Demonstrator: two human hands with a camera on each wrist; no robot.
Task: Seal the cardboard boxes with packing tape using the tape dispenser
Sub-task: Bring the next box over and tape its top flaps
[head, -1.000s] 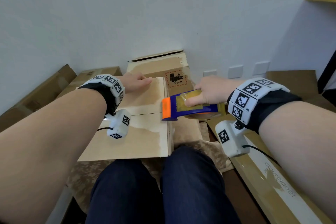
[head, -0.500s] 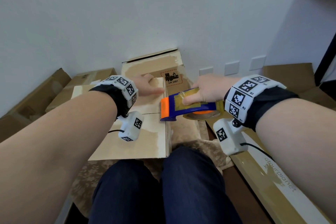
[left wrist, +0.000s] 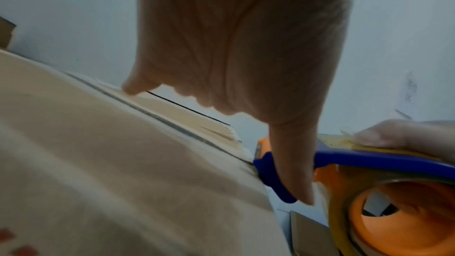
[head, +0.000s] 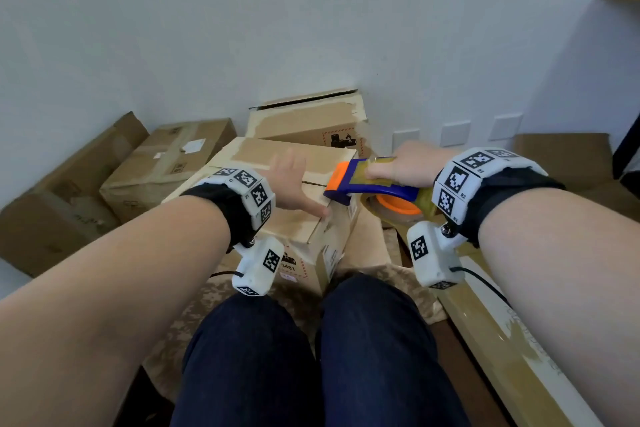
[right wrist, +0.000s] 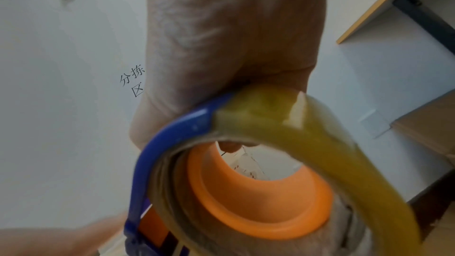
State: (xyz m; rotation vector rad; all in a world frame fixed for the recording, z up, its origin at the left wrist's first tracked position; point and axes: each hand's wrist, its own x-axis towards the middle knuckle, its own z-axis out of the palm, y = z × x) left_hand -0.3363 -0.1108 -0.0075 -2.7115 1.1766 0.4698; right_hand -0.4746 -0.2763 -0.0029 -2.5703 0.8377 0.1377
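Nearest, the right hand (head: 405,166) curled its grip round the tape dispenser (head: 367,184), fingers laid along the top. Just beyond that grip, the dispenser's orange nose met the cardboard box (head: 277,215) at its right top edge, at the flap seam. Further left, the left hand (head: 294,184) lay spread flat, pressing the flaps. Step looked like anchoring the tape; next called for a steady drag along the seam.
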